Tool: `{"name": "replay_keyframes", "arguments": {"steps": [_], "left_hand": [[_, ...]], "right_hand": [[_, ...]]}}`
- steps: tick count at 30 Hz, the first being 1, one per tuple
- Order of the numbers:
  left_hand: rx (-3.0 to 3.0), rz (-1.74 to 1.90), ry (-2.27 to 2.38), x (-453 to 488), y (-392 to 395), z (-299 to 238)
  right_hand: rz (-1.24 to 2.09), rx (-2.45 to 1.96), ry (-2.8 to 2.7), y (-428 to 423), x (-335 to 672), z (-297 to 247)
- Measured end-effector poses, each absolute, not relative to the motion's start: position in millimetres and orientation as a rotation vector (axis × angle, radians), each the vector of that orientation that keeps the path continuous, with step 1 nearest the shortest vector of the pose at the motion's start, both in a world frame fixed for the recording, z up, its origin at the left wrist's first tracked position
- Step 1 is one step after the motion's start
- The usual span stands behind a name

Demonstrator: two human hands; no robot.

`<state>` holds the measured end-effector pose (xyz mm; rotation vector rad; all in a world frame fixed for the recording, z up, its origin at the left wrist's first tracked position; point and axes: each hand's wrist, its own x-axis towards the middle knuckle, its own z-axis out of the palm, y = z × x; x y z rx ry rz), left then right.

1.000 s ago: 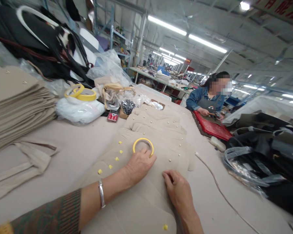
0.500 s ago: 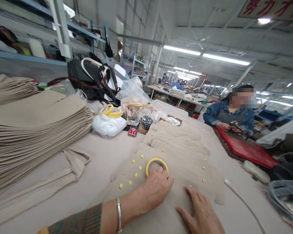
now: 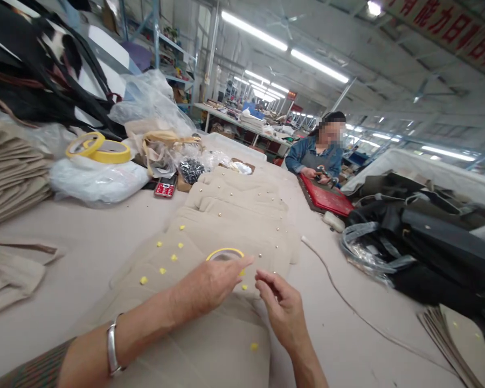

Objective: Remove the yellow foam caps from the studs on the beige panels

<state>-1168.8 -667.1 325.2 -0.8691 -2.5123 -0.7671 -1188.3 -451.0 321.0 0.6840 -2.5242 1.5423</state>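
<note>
A row of overlapping beige cut pieces (image 3: 234,215) with metal studs runs away from me on the table. The nearest ones carry small yellow tape squares (image 3: 160,270). A yellow tape roll (image 3: 225,253) lies flat on them. My left hand (image 3: 208,284) rests at the roll's near edge, with its fingers stretched out over the roll. My right hand (image 3: 281,308) hovers just to the right. Its fingers are curled and its fingertips pinched close to my left fingertips. What they pinch is too small to make out.
A stack of beige pieces (image 3: 8,172) fills the left. Two tape rolls (image 3: 99,151) sit on a white bag, with a red calculator (image 3: 165,187) beside it. Black bags (image 3: 428,237) and a cord (image 3: 347,304) lie to the right. A co-worker (image 3: 317,153) works at a red mat (image 3: 327,198).
My right hand has lifted from lying flat on the beige piece into a pinch beside my left fingertips. My left hand has stayed at the tape roll. The view has swung down and to the right.
</note>
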Motion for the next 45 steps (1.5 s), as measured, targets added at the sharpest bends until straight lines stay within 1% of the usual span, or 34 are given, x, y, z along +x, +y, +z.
{"name": "replay_keyframes", "arguments": {"steps": [4,7,11,15,17,19,20,21,23,25,27,29,33,40,43,45], "left_hand": [[-0.902,-0.762,-2.508,-1167,-661,325],[-0.924,-0.748,-2.498,-1164,-657,327],[-0.928,-0.756,-2.521,-1163,-654,328],[-0.880,-0.781,-2.614,-1166,-653,329],[-0.864,-0.756,-2.672,-1168,-653,330],[-0.852,-0.709,-2.713,-1169,-651,332],[-0.843,-0.680,-2.716,-1170,-650,333],[-0.834,-0.650,-2.708,-1170,-648,334],[-0.824,-0.596,-2.654,-1170,-644,336],[-0.818,-0.547,-2.581,-1169,-641,336],[-0.783,-0.477,-2.571,-1170,-641,335],[-0.725,-0.359,-2.658,-1173,-642,332],[-0.682,-0.159,-2.866,-1181,-645,323],[-0.708,-0.314,-2.893,-1185,-645,313],[-0.745,-0.331,-2.894,-1184,-646,314],[-0.752,-0.334,-2.899,-1184,-647,314]], "right_hand": [[1.356,0.961,-2.362,-463,-1181,331],[1.225,1.052,-2.335,-468,-1181,332],[1.081,1.060,-2.273,-470,-1181,326],[0.904,0.982,-2.201,-471,-1181,318],[0.867,0.943,-2.179,-473,-1179,316],[0.920,0.865,-2.195,-476,-1178,316],[1.007,0.792,-2.235,-477,-1177,318],[1.144,0.690,-2.295,-479,-1177,319],[1.518,0.418,-2.415,-479,-1180,322],[1.857,0.109,-2.436,-475,-1187,323],[2.003,-0.090,-2.423,-466,-1196,320],[2.021,-0.136,-2.460,-455,-1204,314],[2.032,-0.055,-2.582,-442,-1209,301],[2.082,-0.050,-2.671,-442,-1211,303],[1.984,0.044,-2.765,-443,-1210,304],[1.842,0.130,-2.839,-445,-1208,305]]}}
